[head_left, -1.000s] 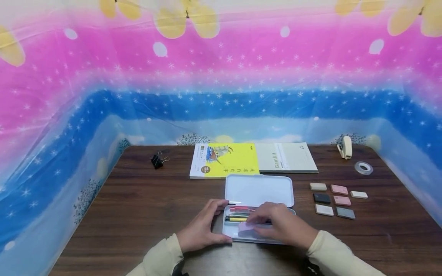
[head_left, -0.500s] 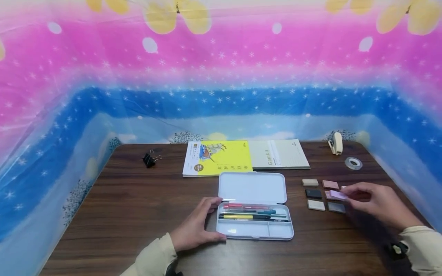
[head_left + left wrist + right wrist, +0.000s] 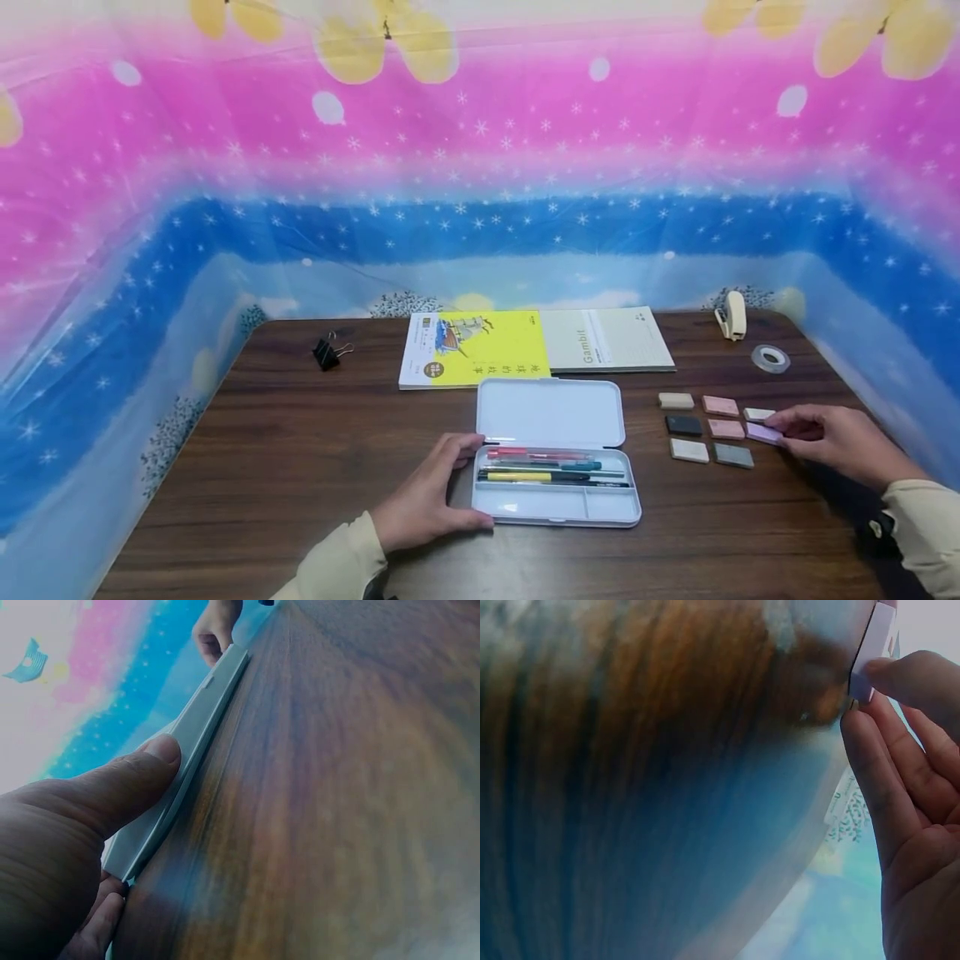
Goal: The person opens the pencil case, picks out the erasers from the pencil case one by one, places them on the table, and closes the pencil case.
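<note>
My left hand [image 3: 423, 496] grips the left end of a white pencil case [image 3: 551, 412], thumb at the front edge and fingers near the hinge. The case lies with its lid up. Inside its back compartment are several pens [image 3: 532, 477], one of them yellow and black. Over at the right, my right hand [image 3: 847, 442] pinches a light purple eraser [image 3: 763, 433] between thumb and fingers. The eraser is at table level, beside a pink eraser [image 3: 725, 429] and just in front of a white one [image 3: 759, 414]. In the right wrist view the thumb presses on the purple eraser [image 3: 874, 652].
More erasers, among them a black one [image 3: 683, 426] and a grey one [image 3: 732, 455], lie in rows right of the case. Behind stand a yellow book [image 3: 495, 342], a pale notebook [image 3: 630, 342], a stapler [image 3: 733, 317], a tape roll [image 3: 770, 359] and a binder clip [image 3: 327, 354].
My right hand has carried the purple eraser from the pencil case's front compartment to the eraser rows, then lowered it at their right side. The left hand has stayed on the case.
</note>
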Motion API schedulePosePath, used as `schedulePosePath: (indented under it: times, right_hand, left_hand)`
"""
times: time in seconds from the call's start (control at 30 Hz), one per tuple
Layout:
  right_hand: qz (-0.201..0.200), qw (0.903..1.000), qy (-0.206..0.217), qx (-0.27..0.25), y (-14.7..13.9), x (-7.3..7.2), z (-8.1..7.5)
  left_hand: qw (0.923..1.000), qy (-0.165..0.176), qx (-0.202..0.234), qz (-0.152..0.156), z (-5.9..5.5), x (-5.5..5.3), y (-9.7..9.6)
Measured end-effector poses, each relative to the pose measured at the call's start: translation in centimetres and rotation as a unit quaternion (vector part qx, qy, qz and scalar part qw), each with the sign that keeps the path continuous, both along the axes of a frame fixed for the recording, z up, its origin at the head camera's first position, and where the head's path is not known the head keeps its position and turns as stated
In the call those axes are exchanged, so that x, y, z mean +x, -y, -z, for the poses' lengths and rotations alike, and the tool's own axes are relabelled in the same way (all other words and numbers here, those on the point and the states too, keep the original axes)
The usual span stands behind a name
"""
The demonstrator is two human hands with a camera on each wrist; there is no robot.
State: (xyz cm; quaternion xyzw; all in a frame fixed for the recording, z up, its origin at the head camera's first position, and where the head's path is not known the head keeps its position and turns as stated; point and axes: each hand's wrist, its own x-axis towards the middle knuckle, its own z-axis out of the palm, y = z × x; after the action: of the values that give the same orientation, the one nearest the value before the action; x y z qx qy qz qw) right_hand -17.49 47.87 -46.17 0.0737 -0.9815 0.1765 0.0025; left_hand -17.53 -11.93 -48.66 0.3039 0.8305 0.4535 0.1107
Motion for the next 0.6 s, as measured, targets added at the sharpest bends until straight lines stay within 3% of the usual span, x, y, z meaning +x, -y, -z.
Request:
schedulePosePath:
  times: [0.37, 0.6]
  right_hand:
    - [-0.011, 0.9998, -0.012, 0.015, 0.2, -0.1, -0.5]
    - [-0.032, 0.9982, -0.051, -0.006, 1.9, 0.2, -0.7]
  left_hand:
    - [1.0, 0.003, -0.002, -0.001, -0.1, -0.2, 0.0]
    - [1.0, -0.001, -0.003, 0.0, 0.0, -0.1, 0.0]
